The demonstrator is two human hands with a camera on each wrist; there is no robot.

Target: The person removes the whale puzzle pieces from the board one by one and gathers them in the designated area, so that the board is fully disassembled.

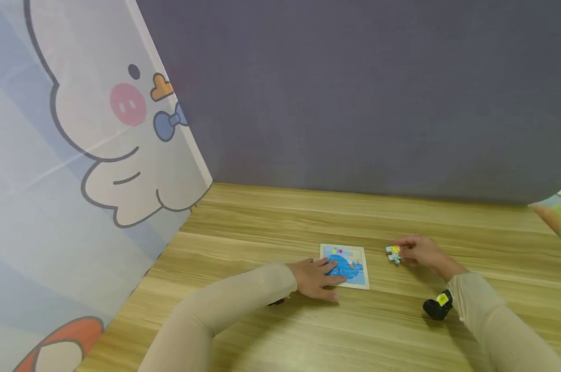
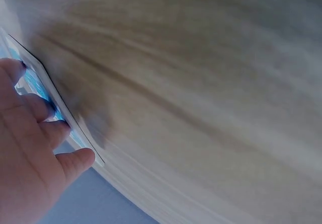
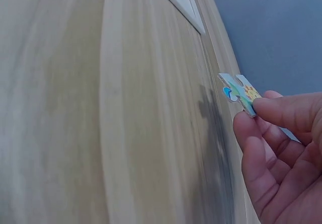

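A square jigsaw puzzle (image 1: 350,283) in a pale frame lies on the table, with a large blue figure pictured on it. My left hand (image 1: 315,279) rests on its left part with fingers spread, covering some of the picture. In the left wrist view, the fingertips (image 2: 48,108) lie over the blue area beside the frame's edge. To the right of the puzzle, my right hand (image 1: 422,253) pinches a puzzle piece (image 1: 394,253) between thumb and fingers. That puzzle piece (image 3: 239,93) shows a yellow sun on light blue, held above the table, its shadow falling below.
The wood-grain table (image 1: 262,227) ends at a dark grey panel (image 1: 355,103) at the back. A cartoon-printed curtain (image 1: 99,170) hangs along the left side. Under the right wrist shows a black strap device (image 1: 437,306) with a yellow mark.
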